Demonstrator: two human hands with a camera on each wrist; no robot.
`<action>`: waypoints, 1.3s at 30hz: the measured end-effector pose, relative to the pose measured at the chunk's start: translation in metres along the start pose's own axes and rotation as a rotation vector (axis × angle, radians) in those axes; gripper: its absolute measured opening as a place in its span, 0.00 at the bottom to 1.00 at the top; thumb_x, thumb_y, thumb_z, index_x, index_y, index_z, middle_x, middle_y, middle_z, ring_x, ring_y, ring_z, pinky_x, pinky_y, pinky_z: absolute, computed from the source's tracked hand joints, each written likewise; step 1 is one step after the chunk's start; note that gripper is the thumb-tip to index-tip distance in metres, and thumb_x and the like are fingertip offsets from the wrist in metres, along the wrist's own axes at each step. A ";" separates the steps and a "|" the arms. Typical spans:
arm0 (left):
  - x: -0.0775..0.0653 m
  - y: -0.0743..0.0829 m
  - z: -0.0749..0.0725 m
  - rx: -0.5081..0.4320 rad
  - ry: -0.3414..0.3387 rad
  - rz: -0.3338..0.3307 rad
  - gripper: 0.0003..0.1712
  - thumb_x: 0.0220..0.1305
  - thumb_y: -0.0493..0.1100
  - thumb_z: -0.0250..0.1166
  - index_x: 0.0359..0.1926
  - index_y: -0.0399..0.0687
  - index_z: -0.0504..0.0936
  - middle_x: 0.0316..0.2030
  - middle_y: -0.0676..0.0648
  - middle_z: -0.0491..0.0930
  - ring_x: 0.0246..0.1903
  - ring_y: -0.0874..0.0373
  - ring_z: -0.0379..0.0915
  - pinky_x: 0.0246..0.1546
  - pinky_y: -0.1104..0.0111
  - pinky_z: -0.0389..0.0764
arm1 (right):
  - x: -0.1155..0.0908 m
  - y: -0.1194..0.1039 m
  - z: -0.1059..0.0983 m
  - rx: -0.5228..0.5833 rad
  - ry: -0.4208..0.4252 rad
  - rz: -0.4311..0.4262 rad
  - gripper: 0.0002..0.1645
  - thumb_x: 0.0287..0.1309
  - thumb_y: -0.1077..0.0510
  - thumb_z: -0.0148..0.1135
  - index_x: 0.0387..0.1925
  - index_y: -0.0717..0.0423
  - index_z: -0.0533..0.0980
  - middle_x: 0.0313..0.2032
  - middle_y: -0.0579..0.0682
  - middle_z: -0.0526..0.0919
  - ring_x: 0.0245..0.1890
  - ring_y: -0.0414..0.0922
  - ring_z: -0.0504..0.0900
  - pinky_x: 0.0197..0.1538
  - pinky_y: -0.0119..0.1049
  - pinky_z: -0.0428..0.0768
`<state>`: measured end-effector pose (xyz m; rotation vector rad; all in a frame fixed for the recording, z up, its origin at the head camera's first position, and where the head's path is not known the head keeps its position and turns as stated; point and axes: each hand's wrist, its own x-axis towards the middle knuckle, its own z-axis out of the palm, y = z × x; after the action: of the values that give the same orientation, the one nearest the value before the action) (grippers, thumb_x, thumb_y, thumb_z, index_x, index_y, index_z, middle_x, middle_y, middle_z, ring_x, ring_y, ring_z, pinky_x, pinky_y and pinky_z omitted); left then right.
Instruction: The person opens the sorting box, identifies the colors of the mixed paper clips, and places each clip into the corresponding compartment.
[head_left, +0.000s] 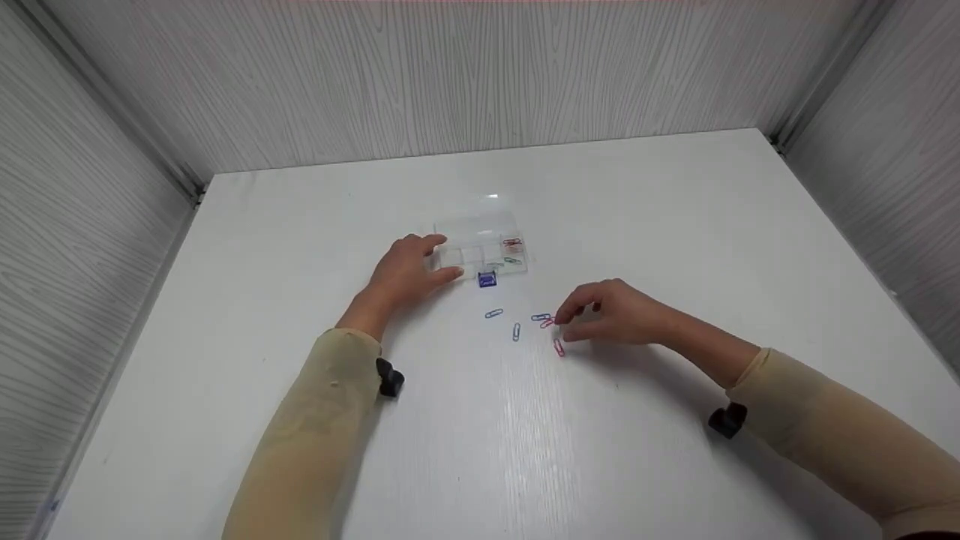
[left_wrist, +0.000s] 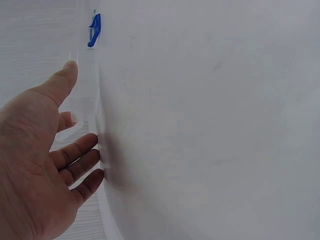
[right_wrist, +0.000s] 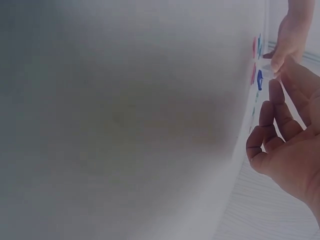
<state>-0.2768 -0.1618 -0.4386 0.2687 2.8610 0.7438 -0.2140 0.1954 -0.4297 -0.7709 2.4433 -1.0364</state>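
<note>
A clear compartment box (head_left: 472, 255) lies with its transparent lid (head_left: 476, 223) laid back. My left hand (head_left: 409, 266) holds the box's left end, index finger at the back and thumb along the front; in the left wrist view that hand (left_wrist: 45, 150) has its other fingers loosely bent. My right hand (head_left: 619, 311) hovers low over the table, thumb and index finger apart. The index fingertip is right at a pink paper clip (head_left: 548, 323), which overlaps a blue paper clip (head_left: 541, 317). Another pink paper clip (head_left: 559, 347) lies just below the thumb.
Two more blue paper clips, one upright in view (head_left: 516, 331) and one slanted (head_left: 493, 313), lie left of the right hand. Red clips (head_left: 512, 241) and green clips (head_left: 512, 261) sit in the box's right compartments. A blue latch (head_left: 487, 279) is at its front. Panels (head_left: 480, 82) enclose the table.
</note>
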 end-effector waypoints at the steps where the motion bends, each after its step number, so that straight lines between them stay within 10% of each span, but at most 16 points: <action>1: 0.000 0.000 0.000 0.001 0.001 0.003 0.43 0.71 0.64 0.68 0.80 0.53 0.68 0.71 0.42 0.74 0.75 0.44 0.61 0.77 0.51 0.60 | -0.002 0.001 0.001 -0.004 -0.004 -0.010 0.11 0.62 0.55 0.76 0.47 0.46 0.90 0.46 0.38 0.88 0.53 0.46 0.80 0.61 0.49 0.74; 39: 0.000 -0.001 0.001 -0.016 -0.001 -0.008 0.44 0.70 0.65 0.67 0.80 0.54 0.68 0.70 0.43 0.74 0.72 0.45 0.63 0.76 0.51 0.63 | 0.000 0.003 0.021 -0.094 0.010 0.009 0.11 0.58 0.57 0.80 0.43 0.42 0.90 0.43 0.39 0.85 0.47 0.45 0.77 0.53 0.43 0.75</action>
<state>-0.2771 -0.1619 -0.4395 0.2550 2.8524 0.7653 -0.2036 0.1860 -0.4457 -0.7855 2.5169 -0.9305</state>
